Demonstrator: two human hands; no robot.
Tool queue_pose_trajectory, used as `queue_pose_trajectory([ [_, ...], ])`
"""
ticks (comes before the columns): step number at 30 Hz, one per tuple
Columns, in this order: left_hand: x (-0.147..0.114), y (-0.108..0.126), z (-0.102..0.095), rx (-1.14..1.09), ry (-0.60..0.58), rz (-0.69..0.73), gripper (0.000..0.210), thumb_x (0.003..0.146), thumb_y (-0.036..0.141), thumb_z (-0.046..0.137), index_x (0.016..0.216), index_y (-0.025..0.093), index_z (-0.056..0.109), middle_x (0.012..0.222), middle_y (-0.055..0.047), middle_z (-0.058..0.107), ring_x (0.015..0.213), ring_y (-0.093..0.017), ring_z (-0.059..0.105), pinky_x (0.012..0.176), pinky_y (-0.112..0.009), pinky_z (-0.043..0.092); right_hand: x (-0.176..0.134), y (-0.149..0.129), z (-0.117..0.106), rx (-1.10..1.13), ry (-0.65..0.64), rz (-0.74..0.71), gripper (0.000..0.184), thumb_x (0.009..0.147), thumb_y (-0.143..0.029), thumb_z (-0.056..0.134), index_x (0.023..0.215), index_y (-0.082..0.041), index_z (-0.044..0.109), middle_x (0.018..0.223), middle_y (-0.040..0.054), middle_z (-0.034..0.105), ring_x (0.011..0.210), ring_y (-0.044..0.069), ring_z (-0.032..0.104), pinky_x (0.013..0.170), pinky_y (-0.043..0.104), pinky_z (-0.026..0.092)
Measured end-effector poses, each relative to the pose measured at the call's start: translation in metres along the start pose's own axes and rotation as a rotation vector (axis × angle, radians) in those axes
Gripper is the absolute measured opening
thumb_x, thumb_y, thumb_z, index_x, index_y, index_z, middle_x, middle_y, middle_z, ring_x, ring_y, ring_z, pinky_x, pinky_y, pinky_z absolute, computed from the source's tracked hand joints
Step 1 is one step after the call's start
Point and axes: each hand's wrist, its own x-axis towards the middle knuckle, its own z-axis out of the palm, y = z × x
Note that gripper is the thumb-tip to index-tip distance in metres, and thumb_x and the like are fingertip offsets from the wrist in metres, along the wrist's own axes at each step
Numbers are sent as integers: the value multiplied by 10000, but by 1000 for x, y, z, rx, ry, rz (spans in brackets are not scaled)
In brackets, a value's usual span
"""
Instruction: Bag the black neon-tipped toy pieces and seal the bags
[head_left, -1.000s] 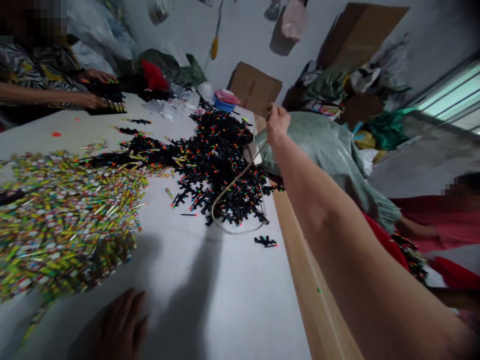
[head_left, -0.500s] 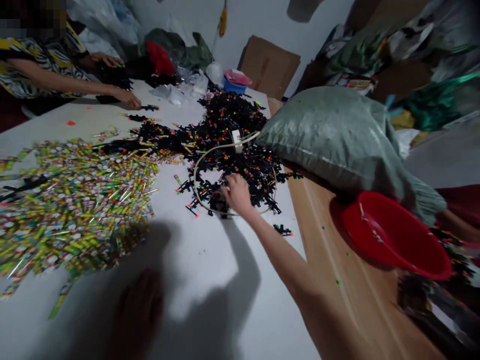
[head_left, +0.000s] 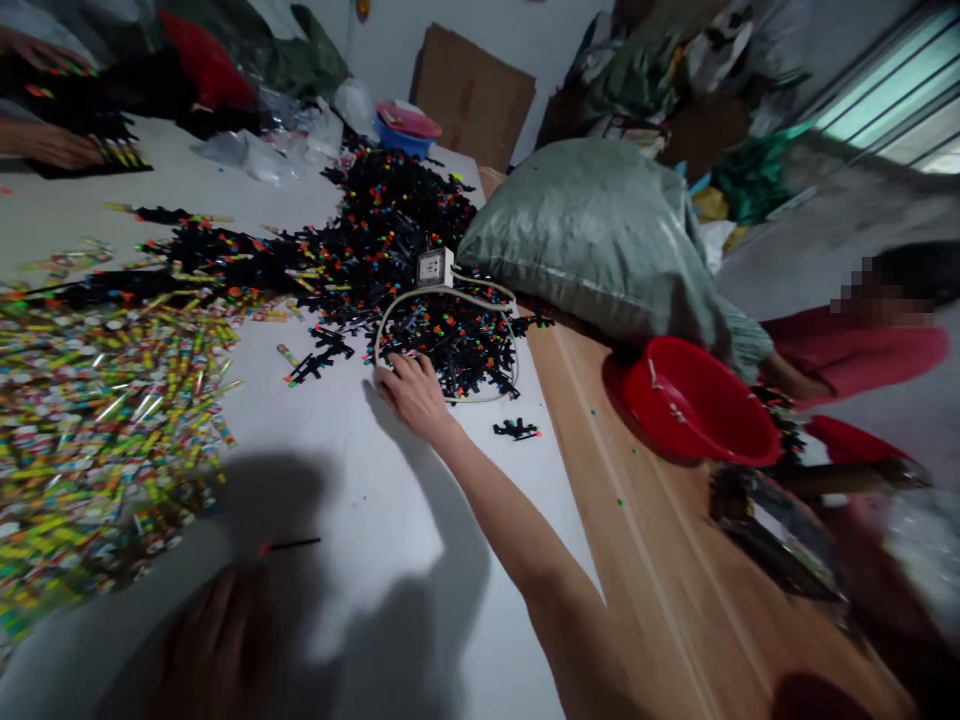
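My right hand point(head_left: 416, 395) reaches to the near left edge of a heap of small black toy guns point(head_left: 397, 200) with coloured tips. Its fingers are apart and bent downward; nothing shows in them. The loop of a pale cable point(head_left: 480, 400) lies over the heap around that spot. My left hand point(head_left: 214, 640) is low over the white table point(head_left: 360, 560), dark in shadow, and its grip cannot be made out. Just beyond its fingers is a thin black stick with a red tip point(head_left: 296, 544). One toy gun point(head_left: 516, 429) lies apart to the right.
Many bright wrapped tubes point(head_left: 112, 430) spread over the left side. A large green sack point(head_left: 600, 230) and a red basin point(head_left: 697, 400) are at the right. Another person's hand point(head_left: 56, 145) works at the far left; a second person sits at the right.
The view has swung to the right. My right hand has moved from over the toy guns to the heap's near left edge. The black stick has come into sight by my left hand.
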Motion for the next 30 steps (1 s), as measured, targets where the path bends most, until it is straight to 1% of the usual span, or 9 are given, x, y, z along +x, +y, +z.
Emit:
queue_pose_trajectory([
  [4, 7, 0, -4, 35, 56, 59, 598, 923, 344, 374, 1479, 155, 265, 1339, -224, 455, 1162, -397, 482, 944, -564, 387, -141, 21, 2, 20, 2, 693, 498, 923, -272, 439, 1369, -51, 457, 1379, 209, 425, 1264, 299, 394, 1061, 427, 340],
  [7, 12, 6, -9, 49, 37, 45, 534, 939, 338, 356, 1384, 51, 426, 1339, -244, 453, 1201, -390, 460, 996, -558, 357, -165, 48, 21, 7, -92, 851, 544, 941, -276, 411, 1383, 40, 389, 1369, 265, 396, 1273, 318, 386, 1056, 421, 335],
  [10, 12, 12, -11, 56, 7, 14, 534, 939, 343, 365, 1327, 4, 508, 1361, -240, 437, 1253, -376, 415, 1051, -532, 321, -113, 56, 21, -5, -212, 791, 526, 976, -279, 359, 1403, 27, 342, 1363, 265, 407, 1254, 297, 421, 1030, 391, 346],
  [12, 10, 13, -10, 63, -5, 0, 514, 935, 319, 376, 1299, -9, 534, 1369, -236, 429, 1265, -366, 402, 1056, -518, 319, -78, 37, 5, 20, -282, 774, 410, 975, -253, 356, 1232, 29, 505, 1186, 272, 534, 1109, 318, 529, 982, 465, 352],
  [16, 9, 13, -12, 101, -42, -28, 498, 935, 259, 387, 1366, 25, 479, 1403, -227, 401, 1280, -358, 386, 1045, -519, 320, -69, -66, -23, 145, -353, 510, 253, 944, -213, 424, 1107, -121, 593, 1091, 148, 611, 974, 246, 575, 875, 390, 422],
  [19, 9, 14, -16, 91, -81, -70, 523, 917, 274, 474, 1382, 36, 463, 1392, -231, 418, 1277, -362, 387, 1058, -521, 305, -84, -166, -12, 314, -341, 19, 248, 949, -257, 440, 1150, -183, 566, 1144, 83, 579, 1007, 223, 526, 807, 341, 449],
  [22, 7, 15, -18, 49, -131, -123, 532, 896, 302, 532, 1352, 33, 482, 1391, -215, 426, 1303, -340, 367, 1103, -493, 264, -98, -225, 2, 312, -341, -60, 337, 977, -138, 256, 1074, -120, 578, 1090, 141, 553, 1027, 250, 493, 780, 348, 442],
  [25, 5, 18, -19, -5, -177, -154, 551, 948, 364, 441, 1382, 25, 439, 1457, -190, 333, 1366, -325, 270, 1124, -491, 166, -132, -230, -1, 283, -405, 40, 323, 974, -127, 271, 1090, -98, 571, 1079, 155, 542, 1010, 256, 483, 782, 345, 441],
  [30, 22, 19, -35, -200, -354, -283, 571, 949, 309, 465, 1413, -13, 384, 1511, -192, 213, 1409, -327, 114, 1129, -443, 9, -260, -225, -43, 299, -443, -165, 329, 1005, -223, 313, 1115, -138, 610, 1042, 97, 561, 989, 223, 475, 873, 335, 419],
])
